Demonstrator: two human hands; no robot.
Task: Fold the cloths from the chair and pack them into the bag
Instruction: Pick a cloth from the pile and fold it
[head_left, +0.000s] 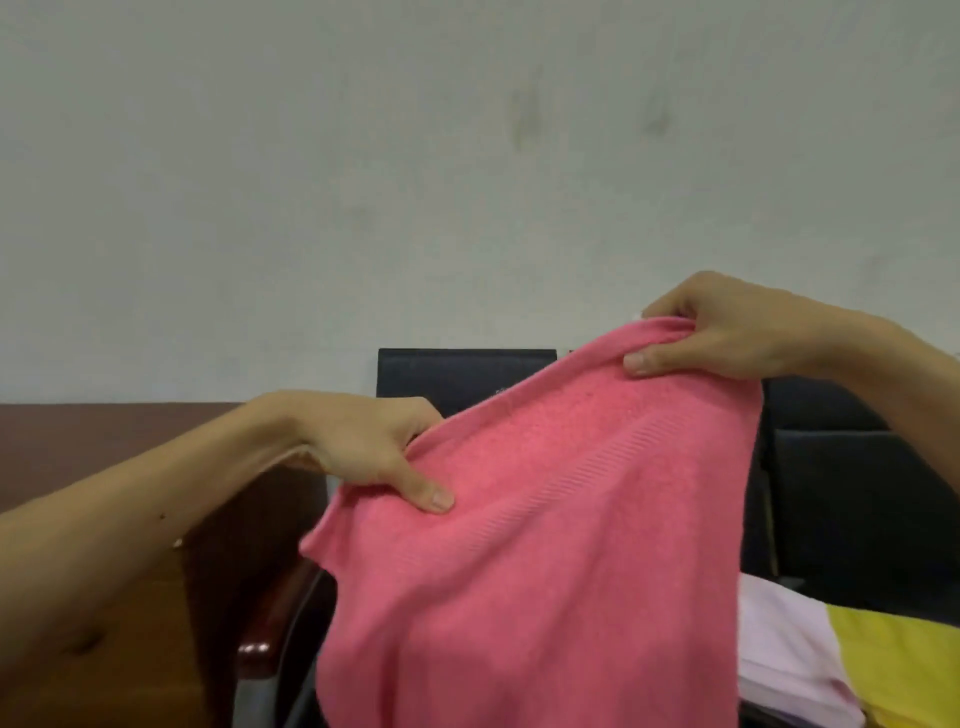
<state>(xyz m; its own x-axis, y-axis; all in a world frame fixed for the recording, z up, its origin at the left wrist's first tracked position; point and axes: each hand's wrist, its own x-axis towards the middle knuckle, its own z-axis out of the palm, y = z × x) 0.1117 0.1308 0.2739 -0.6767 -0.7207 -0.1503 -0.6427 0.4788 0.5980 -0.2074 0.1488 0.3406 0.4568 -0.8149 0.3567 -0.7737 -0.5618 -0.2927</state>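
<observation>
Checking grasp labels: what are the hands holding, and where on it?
The pink terry cloth, pinched along its upper edge: left hand near one end, right hand near the other.

You have two hands up, your left hand (363, 447) and your right hand (727, 332), both pinching one pink cloth (545, 545). Below your right hand lie two more, a pale cloth (779, 649) and a yellow cloth (904, 660), which makes three cloths. Two dark chair backs show: the near chair back (457, 374) between your hands, the far chair back (857, 493) beneath your right wrist.
</observation>
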